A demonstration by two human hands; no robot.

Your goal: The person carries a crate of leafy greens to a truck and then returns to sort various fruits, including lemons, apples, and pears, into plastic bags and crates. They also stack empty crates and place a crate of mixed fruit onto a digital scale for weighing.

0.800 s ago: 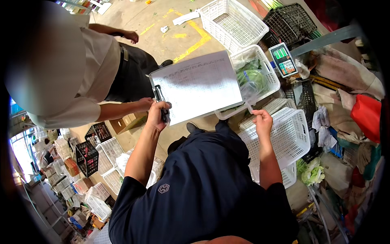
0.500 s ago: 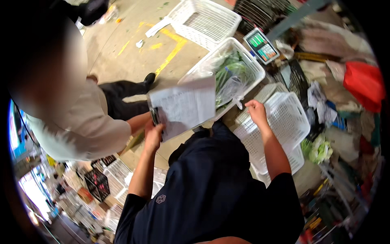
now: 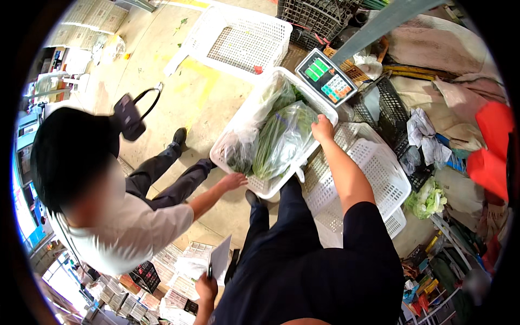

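Note:
My right hand (image 3: pixel 323 129) grips the far right rim of a white plastic basket (image 3: pixel 245 115) that holds clear bags of green vegetables (image 3: pixel 279 142). The basket rests tilted beside a digital scale (image 3: pixel 326 76). My left hand (image 3: pixel 206 287) hangs low at my side, shut on a clipboard with white paper (image 3: pixel 221 261) and a pen. A co-worker in a white shirt (image 3: pixel 127 230) stands at my left, with one hand (image 3: pixel 233 180) on the basket's near corner.
An empty white basket (image 3: pixel 238 40) lies on the concrete floor beyond. More empty white baskets (image 3: pixel 379 179) are stacked under my right arm. Black crates (image 3: pixel 319 16) stand at the back. Leafy greens (image 3: pixel 428 197) and clutter fill the right side.
My left hand has dropped the clipboard from in front of me to my side. My right hand moved from the empty basket to the vegetable basket's rim. The co-worker's hand went to the basket.

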